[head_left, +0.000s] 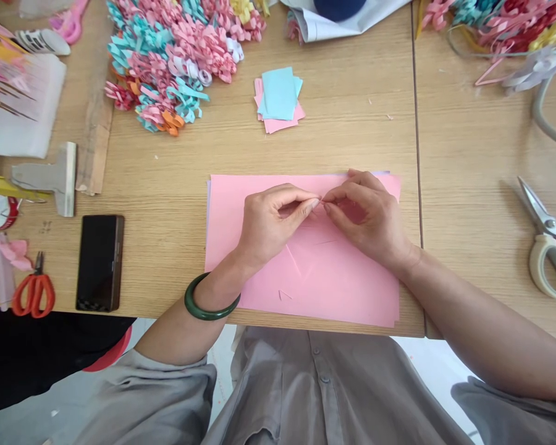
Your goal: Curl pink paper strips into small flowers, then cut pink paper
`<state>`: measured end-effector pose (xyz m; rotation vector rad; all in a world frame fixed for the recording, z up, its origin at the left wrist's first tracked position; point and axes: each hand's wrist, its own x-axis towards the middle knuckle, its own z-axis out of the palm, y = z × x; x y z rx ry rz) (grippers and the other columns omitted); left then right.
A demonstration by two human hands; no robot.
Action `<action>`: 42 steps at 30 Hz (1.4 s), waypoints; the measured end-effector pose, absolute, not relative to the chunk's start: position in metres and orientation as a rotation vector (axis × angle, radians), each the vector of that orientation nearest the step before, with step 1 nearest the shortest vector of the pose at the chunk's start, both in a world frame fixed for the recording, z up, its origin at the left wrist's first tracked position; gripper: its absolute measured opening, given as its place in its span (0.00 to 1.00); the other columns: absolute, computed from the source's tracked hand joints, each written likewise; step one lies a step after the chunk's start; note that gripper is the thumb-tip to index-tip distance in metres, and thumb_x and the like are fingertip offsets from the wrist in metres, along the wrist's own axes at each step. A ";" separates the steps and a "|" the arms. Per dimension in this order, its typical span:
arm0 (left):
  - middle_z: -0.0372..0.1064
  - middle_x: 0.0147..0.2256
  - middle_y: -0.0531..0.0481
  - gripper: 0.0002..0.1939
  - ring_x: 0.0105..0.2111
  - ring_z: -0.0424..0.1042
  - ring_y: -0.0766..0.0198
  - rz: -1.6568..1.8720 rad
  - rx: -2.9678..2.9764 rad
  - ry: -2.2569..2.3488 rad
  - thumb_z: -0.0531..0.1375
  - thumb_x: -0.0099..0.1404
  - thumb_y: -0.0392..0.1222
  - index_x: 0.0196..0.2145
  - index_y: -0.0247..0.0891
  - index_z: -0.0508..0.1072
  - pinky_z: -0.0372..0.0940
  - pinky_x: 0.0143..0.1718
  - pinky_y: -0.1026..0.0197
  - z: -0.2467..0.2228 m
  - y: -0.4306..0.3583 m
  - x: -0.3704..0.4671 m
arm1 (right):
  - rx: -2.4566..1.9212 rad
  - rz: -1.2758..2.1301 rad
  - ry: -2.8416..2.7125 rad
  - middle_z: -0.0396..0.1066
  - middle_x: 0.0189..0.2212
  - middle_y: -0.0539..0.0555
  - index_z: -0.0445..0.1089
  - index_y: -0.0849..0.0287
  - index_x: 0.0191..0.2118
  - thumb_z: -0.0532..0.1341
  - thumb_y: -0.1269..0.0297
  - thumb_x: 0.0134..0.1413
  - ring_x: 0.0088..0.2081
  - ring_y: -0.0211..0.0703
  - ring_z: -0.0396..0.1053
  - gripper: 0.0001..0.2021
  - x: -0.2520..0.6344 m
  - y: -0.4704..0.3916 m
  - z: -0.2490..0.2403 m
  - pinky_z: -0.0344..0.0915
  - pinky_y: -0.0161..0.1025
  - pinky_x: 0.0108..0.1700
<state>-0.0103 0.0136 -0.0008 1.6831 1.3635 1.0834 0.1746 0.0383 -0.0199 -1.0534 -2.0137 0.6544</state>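
Both hands meet fingertip to fingertip above a large pink paper sheet (343, 284) at the table's front edge. My left hand (278, 216), with a green bangle (197, 303) on its wrist, pinches a tiny thin pink piece between thumb and forefinger. From the other side my right hand (368, 213) pinches at the same small piece, which is mostly hidden by the fingertips. A thin folded pink strip (285, 295) and a few other slivers lie on the sheet below the hands.
Beyond the sheet are small blue and pink paper squares (279, 96) and a heap of curled paper strips (167, 62). At left lie a black phone (98, 262), a metal clip (65, 179) and red-handled pliers (34, 290). Scissors (551, 235) rest at right.
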 end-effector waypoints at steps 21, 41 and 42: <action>0.78 0.29 0.52 0.04 0.29 0.75 0.68 1.045 1.558 1.448 0.68 0.57 0.35 0.28 0.36 0.77 0.71 0.34 0.67 0.004 0.014 -0.007 | -0.958 0.603 -2.089 0.76 0.28 0.51 0.75 0.55 0.37 0.61 0.69 0.58 0.38 0.47 0.70 0.05 0.175 0.037 -0.019 0.65 0.56 0.60; 0.72 0.36 0.52 0.08 0.32 0.70 0.67 0.945 2.038 1.503 0.67 0.58 0.35 0.34 0.39 0.71 0.68 0.34 0.64 0.001 0.016 -0.013 | -0.760 0.738 -2.108 0.79 0.37 0.53 0.76 0.53 0.38 0.60 0.70 0.60 0.43 0.48 0.70 0.08 0.174 0.037 -0.013 0.70 0.50 0.50; 0.73 0.37 0.52 0.10 0.34 0.71 0.65 0.926 2.090 1.533 0.68 0.58 0.35 0.36 0.40 0.72 0.68 0.35 0.63 0.002 0.015 -0.014 | -0.758 0.738 -2.109 0.79 0.37 0.53 0.76 0.53 0.38 0.60 0.69 0.60 0.43 0.48 0.70 0.07 0.174 0.037 -0.014 0.70 0.50 0.49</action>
